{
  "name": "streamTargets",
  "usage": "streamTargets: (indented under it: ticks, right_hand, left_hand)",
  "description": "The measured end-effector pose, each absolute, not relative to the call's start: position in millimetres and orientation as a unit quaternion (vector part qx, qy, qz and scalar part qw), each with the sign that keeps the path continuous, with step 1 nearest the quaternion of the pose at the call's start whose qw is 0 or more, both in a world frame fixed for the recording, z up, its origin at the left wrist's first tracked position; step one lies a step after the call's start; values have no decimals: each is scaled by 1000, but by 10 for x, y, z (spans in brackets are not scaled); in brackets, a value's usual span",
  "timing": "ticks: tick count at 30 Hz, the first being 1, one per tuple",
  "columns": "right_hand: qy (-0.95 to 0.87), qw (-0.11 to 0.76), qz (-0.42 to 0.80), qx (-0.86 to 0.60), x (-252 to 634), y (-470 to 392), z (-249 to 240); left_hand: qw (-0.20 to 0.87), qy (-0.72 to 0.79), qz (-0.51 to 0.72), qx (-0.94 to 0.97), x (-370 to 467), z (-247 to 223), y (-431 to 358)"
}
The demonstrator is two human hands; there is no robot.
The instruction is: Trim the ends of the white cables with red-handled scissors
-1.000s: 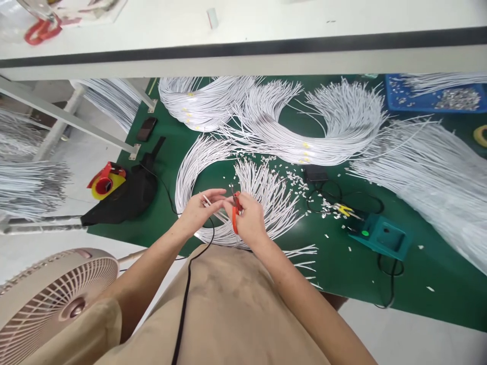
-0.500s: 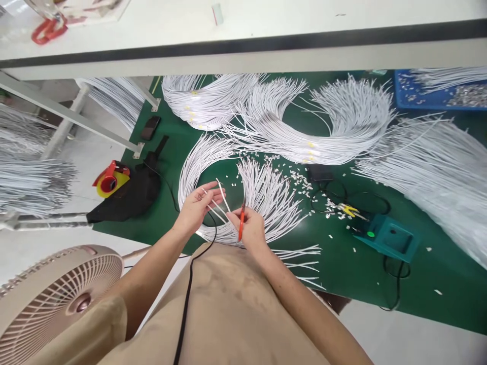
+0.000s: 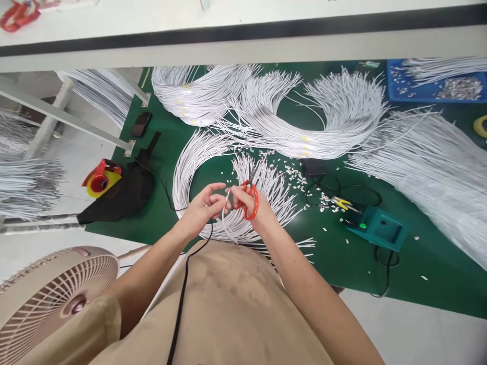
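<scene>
My left hand (image 3: 205,209) pinches a white cable (image 3: 224,213) between thumb and fingers, with its end pointing up. Close beside it, my right hand (image 3: 254,207) holds red-handled scissors (image 3: 251,203), their dark blades pointing away from me. The right thumb and fingertips meet near the cable's tip; whether they grip it I cannot tell. Beneath both hands lies a curved bundle of white cables (image 3: 186,172) on the green mat (image 3: 327,268), its cut ends (image 3: 274,187) fanned out to the right.
Larger white cable bundles (image 3: 304,142) lie behind. Small white offcuts (image 3: 292,175) are scattered right of the hands, near yellow-handled pliers (image 3: 342,204) and a teal device (image 3: 380,228). A tape dispenser (image 3: 101,180) and black pouch (image 3: 125,195) are left. A shelf edge (image 3: 243,38) crosses above; a fan (image 3: 76,299) stands lower left.
My right hand has risen and turned, bringing the scissors from upright beside the palm to tilted with their loops showing. Both hands now meet at the cable's end. The view has shifted slightly.
</scene>
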State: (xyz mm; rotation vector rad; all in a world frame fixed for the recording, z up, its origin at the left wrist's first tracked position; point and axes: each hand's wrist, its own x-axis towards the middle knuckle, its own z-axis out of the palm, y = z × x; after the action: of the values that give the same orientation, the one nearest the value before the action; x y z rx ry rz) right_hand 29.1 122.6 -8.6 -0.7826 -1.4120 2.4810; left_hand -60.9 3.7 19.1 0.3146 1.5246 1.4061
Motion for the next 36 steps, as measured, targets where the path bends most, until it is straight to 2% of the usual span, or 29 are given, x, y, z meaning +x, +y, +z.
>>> streamTargets:
  ticks: [2,4,7,9,15,20,31,36]
  right_hand:
    - [-478,70,845,-228,270,1229,-21]
    - [-494,95,828,-246,258,1183,5]
    - [-555,154,760,-302,269,1117,-33]
    - [-614,156,706,-316,300,1116,-95]
    - [-843,41,470,-259,408,1192,-244]
    - [-904,-1,362,-229,403,1206,-171]
    - [-942,-32,267,-198,409,1224,-85]
    - [-944,-43,255,-206,421,1189,-95]
  left_hand:
    - [503,633,572,138,-583,215,41]
    - [489,649,568,129,-568,222,41]
    - [453,684,561,108,-570,209,30]
    - [430,710,548,102,-584,196,19]
    - [382,757,520,103,-623,210,15]
    - [371,769,506,124,-610,224,31]
    - [316,809,467,164,-623,211,32]
    - [334,806,457,172,-615,185,17]
